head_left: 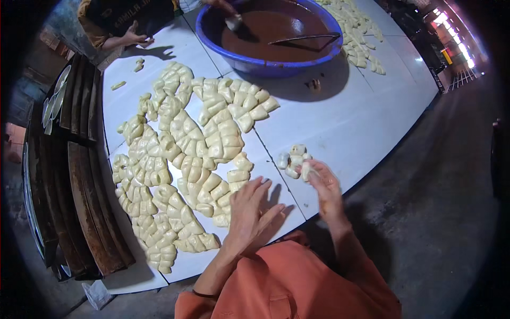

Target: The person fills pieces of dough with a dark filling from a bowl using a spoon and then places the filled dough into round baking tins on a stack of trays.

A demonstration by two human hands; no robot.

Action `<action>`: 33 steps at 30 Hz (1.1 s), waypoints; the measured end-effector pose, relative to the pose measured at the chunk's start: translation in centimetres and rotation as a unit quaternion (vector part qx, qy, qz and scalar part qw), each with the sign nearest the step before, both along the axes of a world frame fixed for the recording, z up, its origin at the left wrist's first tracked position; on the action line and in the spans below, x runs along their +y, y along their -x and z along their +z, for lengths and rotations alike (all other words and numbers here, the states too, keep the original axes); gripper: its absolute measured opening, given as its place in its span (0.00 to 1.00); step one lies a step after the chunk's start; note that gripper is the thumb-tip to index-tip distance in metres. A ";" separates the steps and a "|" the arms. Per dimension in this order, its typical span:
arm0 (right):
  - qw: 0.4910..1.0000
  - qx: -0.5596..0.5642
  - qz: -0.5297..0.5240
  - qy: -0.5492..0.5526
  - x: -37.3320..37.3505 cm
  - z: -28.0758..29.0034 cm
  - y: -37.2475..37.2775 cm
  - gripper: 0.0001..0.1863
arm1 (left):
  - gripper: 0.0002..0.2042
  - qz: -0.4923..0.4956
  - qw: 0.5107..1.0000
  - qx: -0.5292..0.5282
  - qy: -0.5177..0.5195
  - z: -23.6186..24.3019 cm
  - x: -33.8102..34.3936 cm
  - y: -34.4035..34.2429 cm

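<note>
Pale, glossy dough pieces point(186, 133) lie packed in rows across the left half of the tabletop. My left hand point(249, 207) is over their near right edge, fingers stretched out and apart, nothing in its grasp. To the right, my right hand point(328, 189) pinches a small whitish dough piece point(307, 171) between thumb and fingers. Just beyond those fingertips sits a small cluster of rounded filled dough balls point(293, 158), some showing darker filling through the dough.
A large blue basin point(260, 68) of brown paste with a stick point(303, 39) in it stands at the far side. Beyond the table, a person's hand point(137, 38) hovers near small dough scraps point(139, 65). Dark trays point(87, 196) stack along the left edge; more dough pieces point(353, 32) lie far right.
</note>
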State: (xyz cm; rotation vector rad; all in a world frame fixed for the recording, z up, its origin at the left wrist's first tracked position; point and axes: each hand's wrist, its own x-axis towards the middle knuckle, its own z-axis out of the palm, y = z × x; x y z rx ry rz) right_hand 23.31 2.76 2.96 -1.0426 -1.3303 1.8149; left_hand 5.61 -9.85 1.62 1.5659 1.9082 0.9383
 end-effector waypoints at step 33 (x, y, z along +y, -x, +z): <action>0.992 0.109 0.031 0.051 1.4 -0.3 6.2 0.13 | 0.17 0.180 0.932 -0.290 -0.120 1.7 6.3 1.5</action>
